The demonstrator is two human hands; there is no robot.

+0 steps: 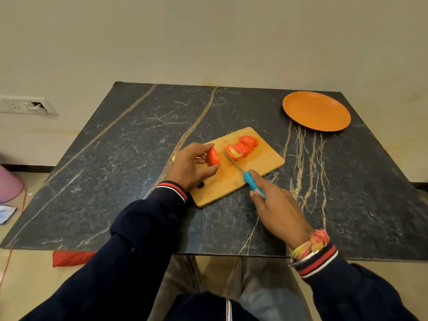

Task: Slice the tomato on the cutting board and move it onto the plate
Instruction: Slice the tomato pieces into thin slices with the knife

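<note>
— Plate and board?
— The orange plate (pixel 316 111) sits at the far right of the table (pixel 115 158), nothing on it. The cutting board (pixel 264 158) carries a row of tomato slices (pixel 242 147) at its far end.
— Left hand?
— Left hand (pixel 192 167) curled around the uncut tomato end (pixel 213 157), pinning it on the board.
— Right hand?
— Right hand (pixel 275 205) closed on the blue-handled knife (pixel 249 178); blade tip lies between end piece and slices.

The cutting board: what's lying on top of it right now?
On the cutting board lie a row of tomato slices, an uncut tomato piece held by the left hand, and the knife blade, gripped by the right hand. The left hand hides part of the board.
</note>
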